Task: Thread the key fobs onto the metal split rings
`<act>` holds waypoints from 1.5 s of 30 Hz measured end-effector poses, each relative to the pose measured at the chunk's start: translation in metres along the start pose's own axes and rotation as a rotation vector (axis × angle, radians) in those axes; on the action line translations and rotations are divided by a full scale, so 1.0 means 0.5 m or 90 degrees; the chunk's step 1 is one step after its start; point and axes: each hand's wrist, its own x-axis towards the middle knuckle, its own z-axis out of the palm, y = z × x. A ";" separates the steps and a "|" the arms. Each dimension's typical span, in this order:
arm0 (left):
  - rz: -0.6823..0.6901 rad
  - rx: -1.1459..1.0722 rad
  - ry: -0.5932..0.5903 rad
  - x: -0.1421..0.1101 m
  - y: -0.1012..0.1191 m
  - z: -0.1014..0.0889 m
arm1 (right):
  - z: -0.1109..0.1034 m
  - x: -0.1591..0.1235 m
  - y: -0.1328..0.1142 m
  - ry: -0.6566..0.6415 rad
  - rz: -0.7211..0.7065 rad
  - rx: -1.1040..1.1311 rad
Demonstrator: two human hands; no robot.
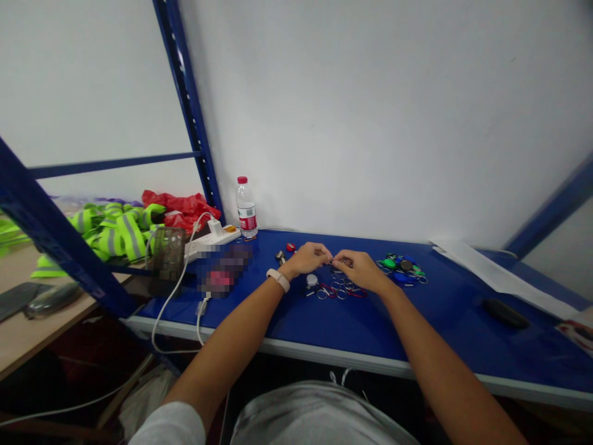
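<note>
My left hand (312, 257) and my right hand (356, 267) meet fingertip to fingertip above the blue tabletop (343, 334). Both are closed in a pinch on something too small to make out between them. Just below lie several metal split rings (341, 294) and red clips (330, 289), with a round white piece (312, 280) at their left. A red piece (290, 247) and a dark piece (280, 255) rest beyond my left wrist. To the right of my right hand is a pile of green and blue round pieces (403, 266) with rings.
A water bottle (246, 210) stands by the wall near a white power strip (210, 243). A charging cable (173, 303) hangs over the front edge. On the right lie a black case (504, 313) and white paper (491, 269). Blue shelf posts (197, 123) rise left, beside yellow-green reflective straps (120, 228).
</note>
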 end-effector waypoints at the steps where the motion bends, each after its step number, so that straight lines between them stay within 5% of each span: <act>1: 0.003 0.002 -0.008 0.001 -0.002 0.001 | 0.001 0.000 -0.001 -0.001 0.001 0.004; 4: 0.014 0.034 -0.006 0.005 -0.009 0.004 | 0.002 0.001 0.001 0.013 0.005 0.005; 9: 0.068 0.289 0.120 0.002 -0.018 0.011 | 0.001 0.003 0.010 0.020 0.016 -0.046; 15: 0.093 0.490 0.028 -0.007 -0.023 0.011 | 0.001 0.002 0.010 0.011 0.026 -0.071; 23: 0.095 0.519 0.067 -0.006 -0.039 0.003 | 0.000 0.001 0.006 0.004 0.023 -0.058; 32: 0.131 0.537 0.001 -0.005 -0.033 0.000 | 0.001 0.000 0.004 -0.004 0.023 -0.052; 38: 0.046 0.563 0.076 -0.004 -0.034 0.009 | 0.005 0.001 0.013 0.000 0.019 -0.053; 45: 0.020 0.552 0.055 -0.002 -0.036 0.006 | 0.004 0.002 0.007 -0.004 0.020 -0.049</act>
